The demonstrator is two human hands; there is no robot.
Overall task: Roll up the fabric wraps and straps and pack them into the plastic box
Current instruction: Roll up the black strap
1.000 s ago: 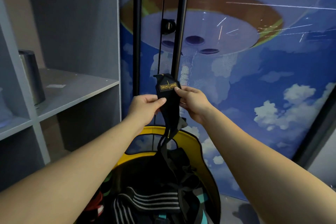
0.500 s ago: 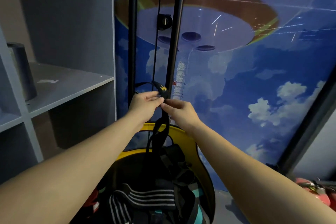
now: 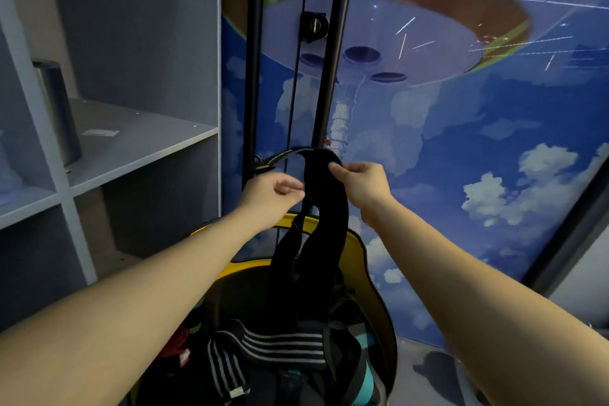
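A long black fabric strap [image 3: 324, 234] hangs from my hands, folded over at the top and trailing down into a yellow-rimmed container [image 3: 369, 260] below. My right hand [image 3: 361, 183] pinches the strap's upper fold with thumb and fingers. My left hand [image 3: 272, 189] pinches its narrower left part, whose yellow-edged end arcs out to the left. A black wrap with white stripes [image 3: 273, 346] lies on the pile inside the container, beside teal and red pieces.
A grey shelf unit [image 3: 131, 142] stands at left with a dark cylinder [image 3: 59, 109] on it. Two black vertical poles [image 3: 333, 53] rise just behind my hands. A blue sky-and-cloud wall [image 3: 461, 142] fills the right side.
My hands have drawn apart and the strap's top has folded over into a wide loop; the yellow label end has swung out to the left. The camera tilted slightly.
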